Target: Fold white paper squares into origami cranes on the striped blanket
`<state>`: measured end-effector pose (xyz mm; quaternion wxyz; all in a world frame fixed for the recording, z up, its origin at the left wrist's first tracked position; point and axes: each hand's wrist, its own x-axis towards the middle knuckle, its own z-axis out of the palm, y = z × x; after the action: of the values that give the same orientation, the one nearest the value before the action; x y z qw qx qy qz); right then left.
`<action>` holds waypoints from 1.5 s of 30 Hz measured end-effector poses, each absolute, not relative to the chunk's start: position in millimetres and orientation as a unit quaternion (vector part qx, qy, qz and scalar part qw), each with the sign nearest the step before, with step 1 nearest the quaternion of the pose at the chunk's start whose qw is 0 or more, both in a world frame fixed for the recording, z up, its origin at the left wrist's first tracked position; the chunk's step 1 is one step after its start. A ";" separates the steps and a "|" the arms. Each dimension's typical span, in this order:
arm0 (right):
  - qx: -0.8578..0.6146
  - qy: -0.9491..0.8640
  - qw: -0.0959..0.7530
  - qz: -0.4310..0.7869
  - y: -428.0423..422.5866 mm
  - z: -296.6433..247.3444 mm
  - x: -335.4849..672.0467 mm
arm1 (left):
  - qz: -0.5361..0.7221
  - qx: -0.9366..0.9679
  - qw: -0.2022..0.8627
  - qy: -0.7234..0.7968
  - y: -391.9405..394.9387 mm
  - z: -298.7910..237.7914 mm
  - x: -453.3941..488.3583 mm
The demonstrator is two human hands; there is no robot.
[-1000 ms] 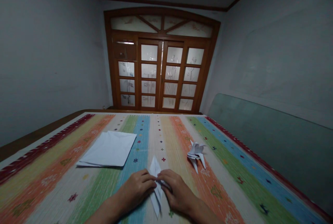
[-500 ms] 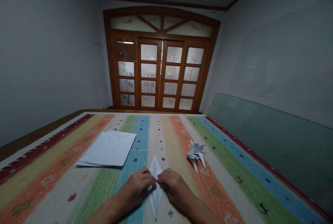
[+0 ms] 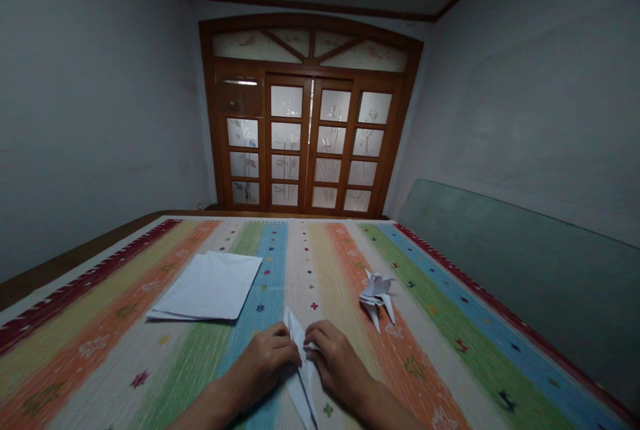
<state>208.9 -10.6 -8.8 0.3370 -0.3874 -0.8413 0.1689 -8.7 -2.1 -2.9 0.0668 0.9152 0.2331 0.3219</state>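
A narrow, pointed piece of folded white paper (image 3: 301,387) lies at the near middle of the table, one tip pointing away from me and the other toward me. My left hand (image 3: 273,353) is closed on its left edge, fingers curled and pressed together. From the right side, my right hand (image 3: 333,353) pinches the paper's other edge, thumb tucked under the bent fingers. The exact grip of the fingertips is partly hidden by the knuckles.
To the left lies a stack of white paper sheets (image 3: 210,287). A folded white paper figure (image 3: 377,298) with pointed legs sits on the right. A striped, colourful cloth (image 3: 430,377) covers the table. Beyond stand wooden doors (image 3: 307,143); a pale green panel (image 3: 500,250) runs along the right.
The folded paper has shifted toward me and turned slightly, its far tip now leaning left and its near tip right. Both hands stay on it, having moved only a little.
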 end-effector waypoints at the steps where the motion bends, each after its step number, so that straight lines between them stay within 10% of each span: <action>1: -0.402 -0.835 0.336 0.169 -11.3 -8.1 208.5 | 0.318 0.917 0.061 0.231 -2.6 -1.8 -8.7; 45: -0.534 -0.704 0.372 0.286 -13.4 -11.5 183.9 | 0.282 0.902 0.076 0.318 3.2 -10.9 -13.6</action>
<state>183.9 -13.4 -11.5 0.3719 -0.5337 -0.7036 0.2860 -13.6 3.2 -10.9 0.0763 0.9019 0.3179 0.2821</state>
